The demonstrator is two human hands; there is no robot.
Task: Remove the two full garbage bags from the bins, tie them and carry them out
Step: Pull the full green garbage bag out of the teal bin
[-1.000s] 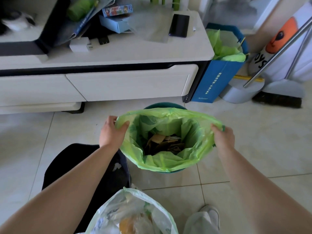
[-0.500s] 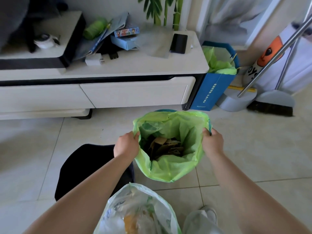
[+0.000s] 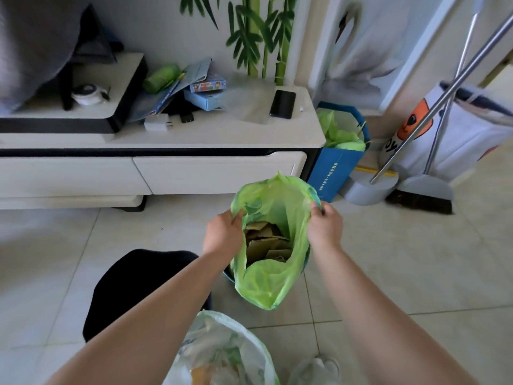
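A green garbage bag [image 3: 266, 284] holding brown cardboard scraps hangs open in the middle of the head view. My left hand [image 3: 223, 234] grips its left rim and my right hand [image 3: 324, 229] grips its right rim. The bag is lifted, and only slivers of the teal bin [image 3: 227, 274] show beneath it. A second bag [image 3: 222, 351], whitish and translucent with rubbish inside, stands at the bottom edge in front of a black bin [image 3: 133, 287].
A white TV cabinet [image 3: 172, 165] runs along the wall with a phone [image 3: 282, 104] and boxes on top. A blue paper bag [image 3: 337, 159] with green plastic inside stands by its right end. A broom and dustpan [image 3: 422, 190] lean at the right. My shoe [image 3: 319, 370] shows at the bottom.
Both hands have pulled the green bag's rim off the bin, drawn it narrower and lifted the bag. The view has tilted up toward the wall.
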